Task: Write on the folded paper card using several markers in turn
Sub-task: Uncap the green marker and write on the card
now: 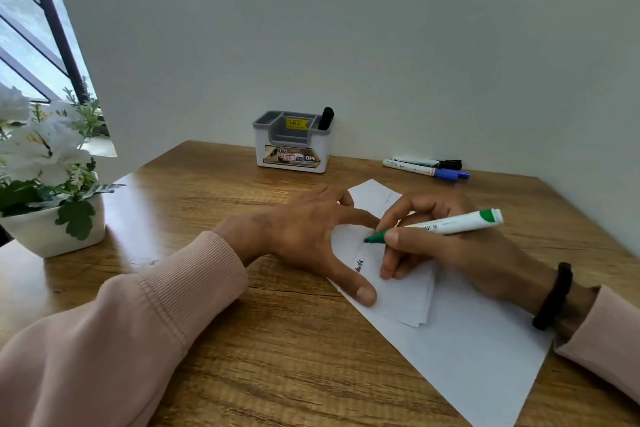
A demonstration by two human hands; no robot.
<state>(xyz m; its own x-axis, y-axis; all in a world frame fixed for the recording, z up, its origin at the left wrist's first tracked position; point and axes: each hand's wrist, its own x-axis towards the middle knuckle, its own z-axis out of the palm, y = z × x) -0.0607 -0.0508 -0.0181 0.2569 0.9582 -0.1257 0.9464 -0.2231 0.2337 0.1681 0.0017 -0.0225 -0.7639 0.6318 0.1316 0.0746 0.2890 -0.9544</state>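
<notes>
A small folded white paper card (401, 295) lies on a larger white sheet (478, 350) on the wooden table. My left hand (304, 239) presses flat on the card's left edge, fingers spread. My right hand (450, 246) grips a green marker (446, 224), uncapped, its tip touching the card's upper part. A short line of dark writing (359, 265) shows on the card between my two hands. A black marker (429, 163) and a blue marker (427, 170) lie side by side near the wall.
A white and grey desk organizer (292, 149) stands by the wall with a black marker (325, 118) upright in it. A white pot (52, 232) of white flowers sits at the table's left edge. The wall closes off the back and right sides.
</notes>
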